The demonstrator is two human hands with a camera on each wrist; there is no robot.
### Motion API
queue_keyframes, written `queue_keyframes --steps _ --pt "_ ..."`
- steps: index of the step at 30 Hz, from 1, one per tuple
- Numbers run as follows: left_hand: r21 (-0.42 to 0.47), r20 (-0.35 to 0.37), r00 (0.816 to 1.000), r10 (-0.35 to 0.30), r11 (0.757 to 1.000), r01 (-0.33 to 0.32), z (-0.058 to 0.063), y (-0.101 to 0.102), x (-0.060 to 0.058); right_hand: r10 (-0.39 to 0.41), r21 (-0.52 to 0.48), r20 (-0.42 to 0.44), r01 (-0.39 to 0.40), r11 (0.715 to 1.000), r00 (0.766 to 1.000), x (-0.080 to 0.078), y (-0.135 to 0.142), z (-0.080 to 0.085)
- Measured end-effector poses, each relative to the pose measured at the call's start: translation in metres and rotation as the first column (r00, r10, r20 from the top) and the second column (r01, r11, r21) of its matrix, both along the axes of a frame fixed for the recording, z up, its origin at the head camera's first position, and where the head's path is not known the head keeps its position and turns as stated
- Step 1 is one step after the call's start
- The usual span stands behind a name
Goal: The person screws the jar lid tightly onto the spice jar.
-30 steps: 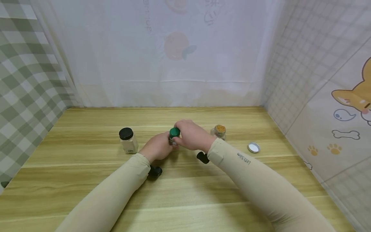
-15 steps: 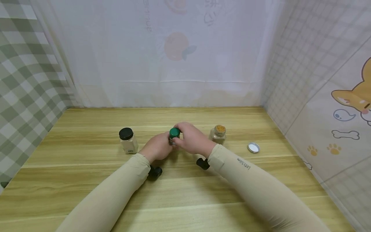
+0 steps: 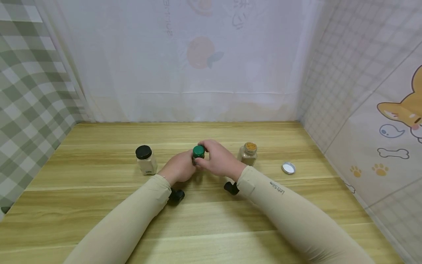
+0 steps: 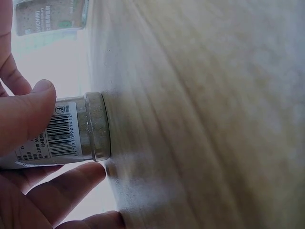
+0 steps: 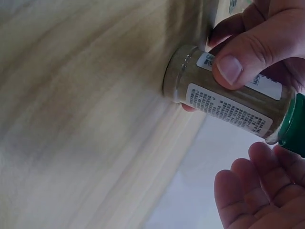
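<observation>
A spice jar (image 5: 238, 95) with a green lid (image 3: 199, 151) stands upright on the wooden table between both hands. Printed labels wrap its clear body, and brown powder shows inside near its base. My left hand (image 3: 180, 167) grips the body; its thumb (image 4: 28, 117) presses on the label in the left wrist view. From the right, my right hand (image 3: 219, 157) holds the lid between thumb and fingers in the head view. Its other fingers (image 5: 252, 186) reach out below the lid in the right wrist view.
To the left stands a pale jar with a black lid (image 3: 144, 152). On the right is an uncapped jar (image 3: 248, 156) with an orange-brown top, and a silver lid (image 3: 288, 168) lies beyond it. Printed curtains (image 3: 197, 106) border the table.
My right hand and wrist have shifted slightly toward me, showing more of the uncapped jar behind the wrist. The left hand stays in place around the spice jar.
</observation>
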State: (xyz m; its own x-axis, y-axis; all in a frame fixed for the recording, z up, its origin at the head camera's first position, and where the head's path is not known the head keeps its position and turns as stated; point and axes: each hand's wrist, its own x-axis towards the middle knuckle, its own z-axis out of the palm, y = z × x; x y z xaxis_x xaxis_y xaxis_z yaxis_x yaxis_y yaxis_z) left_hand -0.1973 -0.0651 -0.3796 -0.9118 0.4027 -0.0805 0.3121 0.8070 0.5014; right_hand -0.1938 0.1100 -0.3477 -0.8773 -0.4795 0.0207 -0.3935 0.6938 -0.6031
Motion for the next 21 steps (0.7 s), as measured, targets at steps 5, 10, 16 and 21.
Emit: queue_keyframes --steps 5,10,16,21 --pt "-0.006 -0.004 1.0 -0.001 1.0 0.001 -0.0014 0.0001 -0.0008 0.009 -0.012 -0.007 -0.009 1.0 1.0 0.0003 0.0008 -0.001" --pt "-0.003 -0.004 1.0 -0.002 1.0 0.002 -0.0012 0.0005 -0.0005 -0.015 -0.008 -0.011 0.015 1.0 1.0 0.0012 0.0001 -0.0018" --pt "-0.004 -0.008 1.0 -0.011 1.0 0.011 -0.0014 0.0002 -0.0002 -0.028 -0.015 -0.013 0.028 1.0 1.0 0.0014 0.0006 -0.0032" --pt "-0.008 0.002 1.0 -0.007 1.0 0.007 -0.0021 0.0001 -0.0008 0.001 -0.033 -0.022 -0.001 0.999 1.0 0.0002 0.0019 -0.0028"
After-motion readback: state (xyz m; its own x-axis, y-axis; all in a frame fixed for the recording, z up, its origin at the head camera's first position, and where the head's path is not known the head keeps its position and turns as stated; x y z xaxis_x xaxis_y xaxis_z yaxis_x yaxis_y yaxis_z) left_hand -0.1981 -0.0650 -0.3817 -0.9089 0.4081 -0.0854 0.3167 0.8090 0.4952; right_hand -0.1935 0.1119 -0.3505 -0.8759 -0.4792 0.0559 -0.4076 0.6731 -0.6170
